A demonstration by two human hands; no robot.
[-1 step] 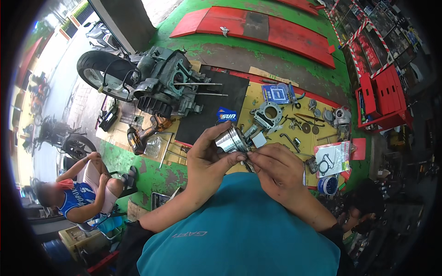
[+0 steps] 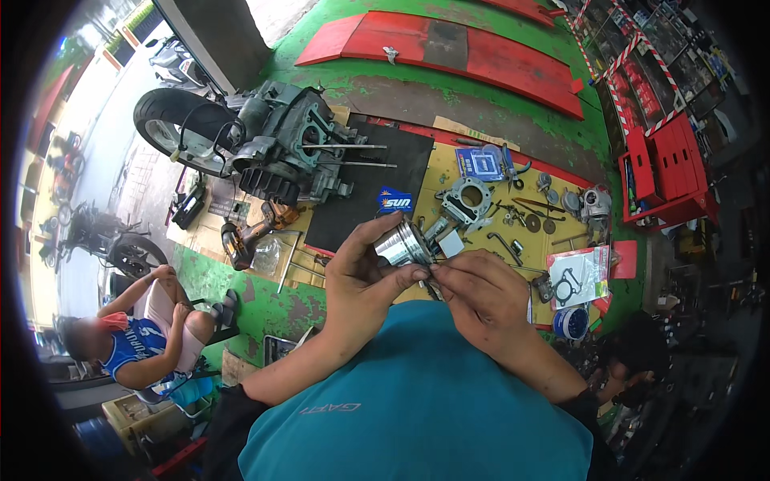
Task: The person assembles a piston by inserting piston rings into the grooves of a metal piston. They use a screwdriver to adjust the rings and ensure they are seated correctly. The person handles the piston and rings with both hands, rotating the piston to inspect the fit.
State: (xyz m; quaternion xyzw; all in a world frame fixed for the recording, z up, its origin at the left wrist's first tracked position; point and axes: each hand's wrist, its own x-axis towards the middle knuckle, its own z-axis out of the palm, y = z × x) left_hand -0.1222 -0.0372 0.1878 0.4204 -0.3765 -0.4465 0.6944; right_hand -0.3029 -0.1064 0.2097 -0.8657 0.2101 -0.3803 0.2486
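In front of my chest, my left hand (image 2: 362, 276) is closed around a shiny metal piston (image 2: 403, 243), tilted with its grooved end toward the right. The left thumb presses near the lower rim. My right hand (image 2: 485, 293) pinches with thumb and forefinger at the piston's grooved edge, and whatever lies between those fingertips is too small and hidden to tell. Just beyond the hands lie a metal cylinder block (image 2: 468, 200) with a round bore, a blue-and-white card (image 2: 395, 200) and a small white piece (image 2: 451, 244).
An engine (image 2: 293, 140) with two long studs and a wheel stands at the far left. A cordless drill (image 2: 247, 236) lies near it. Gears, tools and a bagged gasket (image 2: 569, 282) are on the right. A person (image 2: 152, 341) sits at left; a red tool cabinet (image 2: 670, 168) stands right.
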